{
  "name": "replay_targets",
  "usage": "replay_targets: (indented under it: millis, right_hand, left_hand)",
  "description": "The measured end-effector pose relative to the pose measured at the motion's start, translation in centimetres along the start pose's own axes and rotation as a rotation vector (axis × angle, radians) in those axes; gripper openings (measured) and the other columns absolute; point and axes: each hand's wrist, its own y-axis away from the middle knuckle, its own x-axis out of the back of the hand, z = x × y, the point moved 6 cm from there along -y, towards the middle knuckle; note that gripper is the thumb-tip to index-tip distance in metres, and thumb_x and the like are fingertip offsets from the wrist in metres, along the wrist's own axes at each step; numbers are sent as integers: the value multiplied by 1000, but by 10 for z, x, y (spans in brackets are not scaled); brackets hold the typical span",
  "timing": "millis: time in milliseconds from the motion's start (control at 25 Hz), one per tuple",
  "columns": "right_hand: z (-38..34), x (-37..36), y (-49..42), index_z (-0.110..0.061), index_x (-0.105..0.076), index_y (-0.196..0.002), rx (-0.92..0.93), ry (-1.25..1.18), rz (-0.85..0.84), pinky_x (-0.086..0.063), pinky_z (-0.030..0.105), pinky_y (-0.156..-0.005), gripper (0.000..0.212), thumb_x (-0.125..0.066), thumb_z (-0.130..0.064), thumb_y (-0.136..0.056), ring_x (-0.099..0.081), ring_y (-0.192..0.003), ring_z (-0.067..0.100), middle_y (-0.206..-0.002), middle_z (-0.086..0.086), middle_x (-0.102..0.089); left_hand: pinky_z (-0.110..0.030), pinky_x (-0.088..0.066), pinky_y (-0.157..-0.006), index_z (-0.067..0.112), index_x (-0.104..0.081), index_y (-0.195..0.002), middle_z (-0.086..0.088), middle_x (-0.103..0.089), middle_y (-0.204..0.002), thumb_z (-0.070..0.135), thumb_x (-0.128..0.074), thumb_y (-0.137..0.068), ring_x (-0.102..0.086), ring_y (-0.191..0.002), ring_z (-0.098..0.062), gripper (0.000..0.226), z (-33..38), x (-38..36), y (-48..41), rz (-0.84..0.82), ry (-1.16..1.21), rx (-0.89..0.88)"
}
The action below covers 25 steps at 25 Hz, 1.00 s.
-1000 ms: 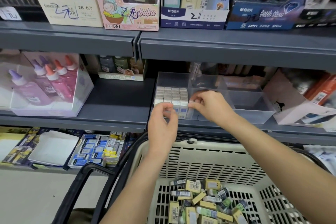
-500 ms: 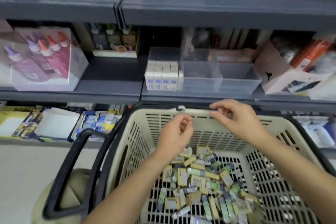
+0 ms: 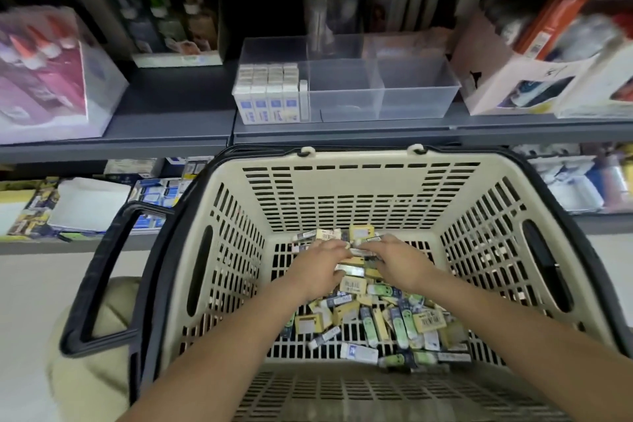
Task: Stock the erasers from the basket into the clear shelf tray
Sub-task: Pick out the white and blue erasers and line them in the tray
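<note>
I have both hands down in the beige slotted plastic basket (image 3: 359,161), at the far end of the heap of small paper-sleeved erasers (image 3: 394,319) in yellow, green and white. My left hand (image 3: 318,271) and right hand (image 3: 397,262) lie just beside each other, fingers bent down onto the erasers. The blur keeps me from telling whether either one grips anything. Beyond the basket, on the grey metal shelf (image 3: 171,120), sits the clear plastic tray (image 3: 418,89), its left compartment holding upright rows of white-and-blue eraser packs (image 3: 269,92).
</note>
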Motion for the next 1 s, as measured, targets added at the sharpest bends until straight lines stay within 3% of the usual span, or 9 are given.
replay_targets:
  millis: [120, 200, 320, 400, 520, 760, 920, 1000]
  right_hand:
    - [-7, -8, -10, -31, -43, -134, -24, 1, -53, -49, 39, -86, 43, -45, -20, -93, -52, -111, 27, -128, 9, -45]
    - [-11, -7, -13, -25, -54, -121, -40, 4, -17, -51, 39, -81, 30, -46, -20, -93, -55, -104, 26, -122, 7, -49]
    - [-9, -2, -13, -18, -63, -99, -22, -8, 74, -49, 37, -83, 16, -48, -19, -93, -54, -98, 21, -109, 2, -52]
    - [-5, -3, -10, -18, -61, -100, 8, 19, 79, -46, 35, -88, 15, -48, -17, -92, -52, -105, 21, -109, 2, -54]
    - [-3, -7, -8, -18, -55, -117, 8, 75, -5, -44, 37, -94, 27, -52, -22, -91, -49, -115, 23, -120, 5, -55]
    - [-16, -1, -5, -20, -61, -105, 46, -12, -51, -43, 31, -81, 19, -55, -30, -90, -57, -96, 20, -102, 1, -63]
    - [-22, -2, -1, -21, -64, -85, 54, -529, -151, -46, 20, -67, 6, -61, -21, -89, -57, -74, 10, -80, -7, -62]
    - [-11, 9, -8, -19, -68, -83, 0, -603, 7, -45, 22, -67, 11, -59, -20, -89, -56, -73, 8, -84, -1, -66]
  left_hand:
    - [-35, -39, -101, 16, -56, -124, 1, -43, -132, 21, -54, -92, -41, -120, -19, 32, -3, -2, 0, 19, 22, 20]
    - [-34, -42, -95, 14, -63, -107, -1, -48, -116, 25, -55, -92, -47, -111, -19, 20, -12, -3, 2, -15, 75, 77]
    - [-37, -45, -90, 13, -65, -89, -2, -49, -100, 30, -54, -92, -51, -100, -20, 20, -21, -5, 4, -60, 93, 128]
    - [-35, -46, -88, 16, -63, -93, -2, -50, -102, 33, -54, -92, -53, -97, -19, 20, -21, -2, 3, 6, 129, 142]
    - [-32, -46, -87, 20, -60, -110, 1, -51, -105, 34, -55, -92, -53, -101, -17, 23, -12, -2, 1, 68, 185, 130]
    - [-33, -40, -99, 20, -49, -131, -1, -52, -126, 33, -58, -90, -47, -118, -19, 45, -7, -7, -5, 84, 202, 104]
    - [-37, -44, -93, 23, -53, -129, -4, -59, -121, 41, -54, -90, -49, -114, -21, 42, -7, -15, -8, -18, 101, 112]
    - [-34, -48, -81, 19, -58, -121, -5, -64, -109, 37, -53, -92, -56, -92, -19, 34, -11, -11, -8, 19, 214, 186]
